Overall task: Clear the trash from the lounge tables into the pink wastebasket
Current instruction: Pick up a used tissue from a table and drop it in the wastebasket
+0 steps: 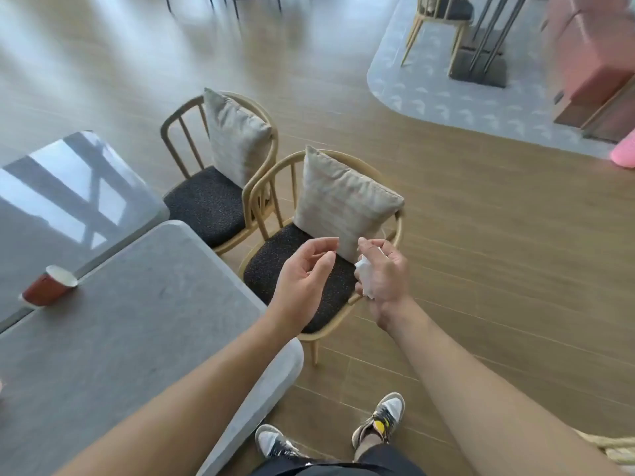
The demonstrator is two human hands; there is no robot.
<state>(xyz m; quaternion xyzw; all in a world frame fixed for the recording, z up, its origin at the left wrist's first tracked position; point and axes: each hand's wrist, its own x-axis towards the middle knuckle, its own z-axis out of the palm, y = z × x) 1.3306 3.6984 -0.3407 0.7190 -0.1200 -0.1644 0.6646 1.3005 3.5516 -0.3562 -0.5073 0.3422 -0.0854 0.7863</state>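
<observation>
Tissue (pixel 365 274), white, crumpled, in right hand (pixel 386 281)

This is a lounge or café-style seating area. Left of the left hand (pixel 302 280) stand two grey stone-look counters (pixel 137 321) pushed together, a red paper cup (pixel 49 285) by their seam. Just beyond both hands, two matching wooden chairs (pixel 206 204) with dark seat pads carry grey cushions (pixel 343 201). Wood-plank floor (pixel 481 269) runs far past the right hand (pixel 385 280) to a patterned grey rug (pixel 429 94) with another chair (pixel 439 15), a table base (pixel 481 63) and pink upholstered seating (pixel 591 56).
</observation>
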